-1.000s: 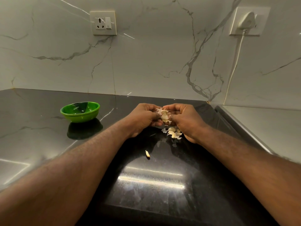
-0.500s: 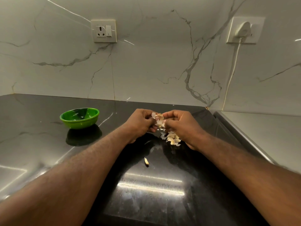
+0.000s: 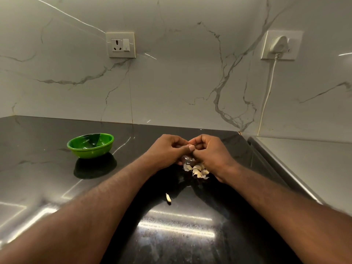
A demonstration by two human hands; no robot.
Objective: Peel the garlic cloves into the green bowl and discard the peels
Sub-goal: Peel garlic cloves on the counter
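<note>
Green bowl (image 3: 90, 145) upright, well left; pale garlic pile (image 3: 197, 169) centre, small garlic piece (image 3: 190, 145) pinched above it; lone clove (image 3: 168, 198) nearer

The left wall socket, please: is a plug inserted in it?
No, the left wall socket shows bare pin holes; only the right socket carries a white plug.

**One head view, forward and down.**
You look from your own head through a wide lens, across the dark surface (image 3: 181, 244) to the marble wall (image 3: 171, 82) facing you. Your forearms run in from the bottom corners, large and close. Your left hand (image 3: 167, 149) and right hand (image 3: 211, 153) meet on the garlic (image 3: 190, 145) just above mid-frame. The surface's back edge bows with the lens. It is the only view.
</note>
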